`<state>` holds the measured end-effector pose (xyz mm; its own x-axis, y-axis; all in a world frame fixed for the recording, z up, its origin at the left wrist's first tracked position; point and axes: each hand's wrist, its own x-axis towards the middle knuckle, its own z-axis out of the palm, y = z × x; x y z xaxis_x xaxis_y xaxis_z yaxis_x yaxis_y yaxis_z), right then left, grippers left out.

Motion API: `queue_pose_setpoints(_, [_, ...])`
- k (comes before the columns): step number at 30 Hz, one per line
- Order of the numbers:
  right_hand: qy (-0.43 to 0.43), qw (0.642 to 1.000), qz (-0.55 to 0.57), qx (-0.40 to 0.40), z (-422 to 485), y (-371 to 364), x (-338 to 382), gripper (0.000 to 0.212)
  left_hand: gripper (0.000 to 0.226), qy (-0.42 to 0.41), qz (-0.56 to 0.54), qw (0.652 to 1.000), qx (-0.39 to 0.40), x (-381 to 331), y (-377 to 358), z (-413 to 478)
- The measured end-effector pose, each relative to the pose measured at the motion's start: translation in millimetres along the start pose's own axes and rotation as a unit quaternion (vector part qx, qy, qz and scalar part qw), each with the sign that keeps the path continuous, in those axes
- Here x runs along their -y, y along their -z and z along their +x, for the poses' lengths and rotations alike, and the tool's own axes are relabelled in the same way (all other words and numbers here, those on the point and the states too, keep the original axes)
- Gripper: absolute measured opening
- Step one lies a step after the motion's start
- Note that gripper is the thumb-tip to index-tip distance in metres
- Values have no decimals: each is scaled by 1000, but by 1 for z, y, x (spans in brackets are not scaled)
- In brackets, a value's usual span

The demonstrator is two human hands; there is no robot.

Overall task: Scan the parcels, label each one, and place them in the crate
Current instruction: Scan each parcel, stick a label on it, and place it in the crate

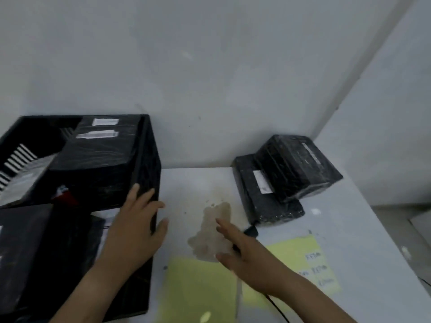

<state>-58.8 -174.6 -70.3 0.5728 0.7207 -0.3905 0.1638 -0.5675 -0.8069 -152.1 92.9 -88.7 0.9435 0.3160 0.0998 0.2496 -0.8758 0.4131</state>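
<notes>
A black crate (149,173) stands at the left of the white table and holds black wrapped parcels (102,145) with white labels. My left hand (137,229) lies with straight fingers against the crate's near right corner. Two more black wrapped parcels (289,173) are stacked at the back right near the wall corner, each with a white label. My right hand (247,255) hovers open over the table's middle, palm down, above a black scanner (250,230) whose cable runs back toward me. The scanner is mostly hidden by the hand.
Yellow paper sheets (200,290) lie on the table (200,183) in front of me, one with handwriting at the right. A brown stain marks the table's middle. Walls close the back and right; the table's right edge drops to the floor.
</notes>
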Motion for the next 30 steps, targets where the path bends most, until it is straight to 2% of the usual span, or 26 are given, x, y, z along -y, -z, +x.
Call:
queue_pose_setpoints(3, [14,998,-5,-68,-7,52,-30,69,58,27,62,998,-8,-7,0,2])
queue_pose_setpoints(6, [-5,979,38,-200,-10,119,-70,63,53,62,70,996,-14,-39,-7,13])
queue_pose_setpoints(9, [-34,932,53,-356,-10,190,-110,54,52,26,-35,999,3,-99,-34,43])
queue_pose_setpoints(12, [-85,894,115,-426,-2,246,-146,52,35,7,-143,987,70,-168,-71,86])
queue_pose_setpoints(17, [-193,877,181,-401,26,296,-196,68,51,46,-255,943,208,-252,-130,149])
queue_pose_setpoints(21, [-218,882,192,-370,47,308,-222,74,77,76,-304,910,270,-283,-165,168])
queue_pose_setpoints(24, [-207,883,220,-360,60,312,-235,79,86,111,-344,883,299,-293,-180,175])
queue_pose_setpoints(26, [-207,880,243,-351,68,316,-244,76,91,128,-346,875,312,-295,-187,178])
queue_pose_setpoints(30, [-188,885,267,-331,74,317,-258,49,92,134,-356,872,309,-297,-191,180])
